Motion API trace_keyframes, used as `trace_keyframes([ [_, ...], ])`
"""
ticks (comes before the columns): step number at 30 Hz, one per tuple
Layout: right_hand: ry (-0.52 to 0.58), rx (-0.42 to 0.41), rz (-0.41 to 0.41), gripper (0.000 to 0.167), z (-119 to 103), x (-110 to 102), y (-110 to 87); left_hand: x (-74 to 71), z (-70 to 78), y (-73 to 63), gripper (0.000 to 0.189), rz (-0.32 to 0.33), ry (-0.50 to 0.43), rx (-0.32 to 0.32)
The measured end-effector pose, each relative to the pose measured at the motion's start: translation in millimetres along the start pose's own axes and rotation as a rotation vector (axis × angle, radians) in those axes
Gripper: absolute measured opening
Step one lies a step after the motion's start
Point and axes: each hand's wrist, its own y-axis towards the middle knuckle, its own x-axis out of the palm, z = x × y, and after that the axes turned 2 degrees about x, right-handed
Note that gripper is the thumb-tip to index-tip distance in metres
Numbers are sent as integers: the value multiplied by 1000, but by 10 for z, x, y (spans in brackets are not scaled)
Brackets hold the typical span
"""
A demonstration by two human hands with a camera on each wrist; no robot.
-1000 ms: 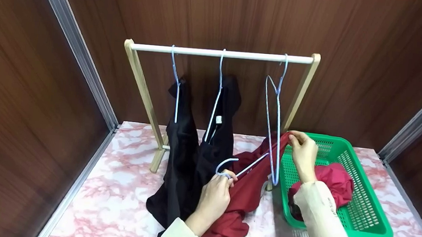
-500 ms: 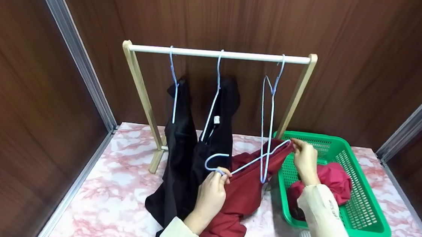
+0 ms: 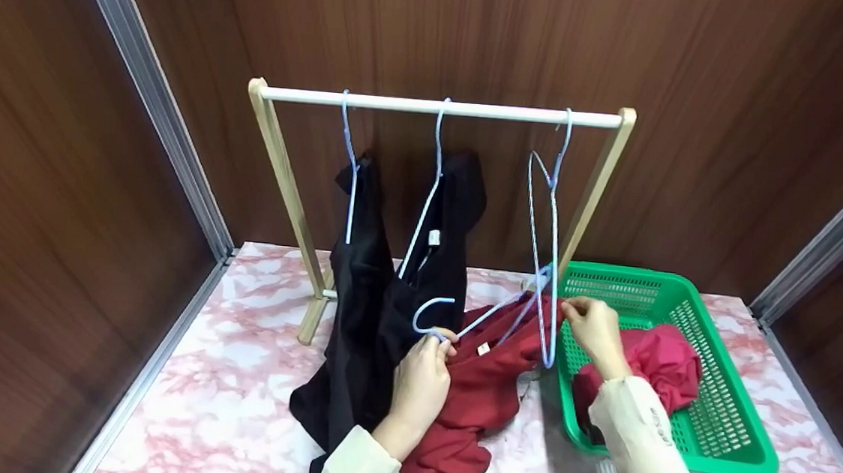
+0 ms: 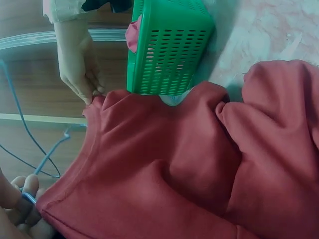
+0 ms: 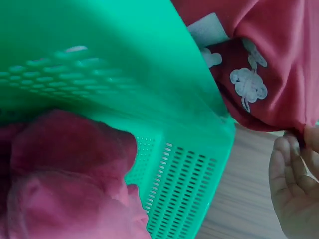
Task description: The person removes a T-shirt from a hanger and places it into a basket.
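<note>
My left hand (image 3: pixel 421 379) holds a light-blue wire hanger (image 3: pixel 490 316) just below its hook, near one end of the opening of a dark red garment (image 3: pixel 488 392). The hanger's far end rises above the garment's edge, behind another hanger. At the opening's other end, my right hand (image 3: pixel 598 333) pinches the fabric edge between thumb and fingers. A small white label (image 3: pixel 483 349) shows inside the opening. In the left wrist view the garment's banded edge (image 4: pixel 92 144) stretches between both hands. A white motif (image 5: pixel 248 84) appears on the cloth in the right wrist view.
A rack with a white rail (image 3: pixel 506 112) stands behind. Two hangers on it bear black garments (image 3: pixel 364 300); a bare hanger (image 3: pixel 550 277) hangs at right, before the red cloth. A green basket (image 3: pixel 742 412) beside my right hand contains pinkish-red cloth (image 3: pixel 671 365).
My right hand has shifted slightly left and down with the fabric edge. The hanger's far end, earlier at that edge by my fingers, now stands apart above it. The opening has widened, exposing the label.
</note>
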Motion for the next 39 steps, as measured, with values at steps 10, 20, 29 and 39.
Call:
trace_keyframes([
  [10,145,-9,-43,19,-90,169,-110,-7,8,149,13,-1,149,1],
  [20,256,83,-30,20,-264,278,-299,83,128,368,13,71,164,-5],
  [29,593,124,-92,24,-654,255,-745,206,183,497,9,149,70,-58],
  [39,619,92,-284,24,-863,391,-1073,278,293,545,6,172,19,-82],
])
